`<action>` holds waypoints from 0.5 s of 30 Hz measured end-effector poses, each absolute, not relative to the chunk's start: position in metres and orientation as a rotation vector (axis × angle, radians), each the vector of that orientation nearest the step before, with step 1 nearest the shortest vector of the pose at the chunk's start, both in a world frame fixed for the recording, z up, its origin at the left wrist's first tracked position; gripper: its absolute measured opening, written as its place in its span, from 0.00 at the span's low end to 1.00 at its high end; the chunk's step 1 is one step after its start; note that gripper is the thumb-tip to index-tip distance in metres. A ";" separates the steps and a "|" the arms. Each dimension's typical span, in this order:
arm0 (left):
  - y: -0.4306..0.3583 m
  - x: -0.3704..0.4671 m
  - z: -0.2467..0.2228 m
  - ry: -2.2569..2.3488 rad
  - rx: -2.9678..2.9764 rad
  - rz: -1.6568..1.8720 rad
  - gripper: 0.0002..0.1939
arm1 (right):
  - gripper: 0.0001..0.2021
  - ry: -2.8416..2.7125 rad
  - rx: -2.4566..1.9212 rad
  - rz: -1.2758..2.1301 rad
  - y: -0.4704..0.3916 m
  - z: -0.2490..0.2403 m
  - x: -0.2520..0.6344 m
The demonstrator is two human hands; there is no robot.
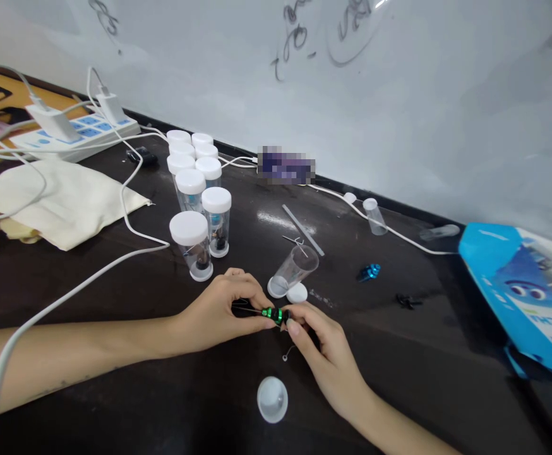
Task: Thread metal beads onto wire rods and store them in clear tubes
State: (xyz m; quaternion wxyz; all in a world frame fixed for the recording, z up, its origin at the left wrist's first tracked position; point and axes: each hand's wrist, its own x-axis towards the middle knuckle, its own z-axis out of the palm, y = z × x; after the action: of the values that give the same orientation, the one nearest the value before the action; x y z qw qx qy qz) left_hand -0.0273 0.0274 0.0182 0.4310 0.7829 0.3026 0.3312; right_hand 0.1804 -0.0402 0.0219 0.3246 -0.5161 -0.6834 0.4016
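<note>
Between my hands is a small green-and-black cylinder [273, 314] with thin wires at its left end. The closed fingertips of my left hand [223, 309] hold its left side. My right hand [323, 347] pinches the right end, and the fingers partly hide it. Below the right fingertips a thin wire with a small loop [285, 357] shows. Just beyond the hands, a clear plastic tube [295, 273] stands tilted, beside a white cap [297, 292]. A translucent cup-shaped piece [273, 400] is on the table nearer to me.
Several capped clear tubes [189, 229] stand at the left back. A blue metallic piece [369, 272], black bits [407, 301] and a blue bag [498, 291] lie to the right. A white cable [62, 309] crosses the left side, near a power strip [86, 129].
</note>
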 end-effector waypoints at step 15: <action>0.027 -0.028 0.019 0.752 1.947 0.847 0.04 | 0.09 -1.799 -1.351 1.042 -0.040 0.021 0.180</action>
State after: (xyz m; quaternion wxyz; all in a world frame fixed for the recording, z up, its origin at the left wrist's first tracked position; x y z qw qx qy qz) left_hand -0.0276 0.0267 0.0187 0.4302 0.7803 0.3013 0.3394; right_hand 0.1799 -0.0398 0.0213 0.3250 -0.5154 -0.6861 0.3974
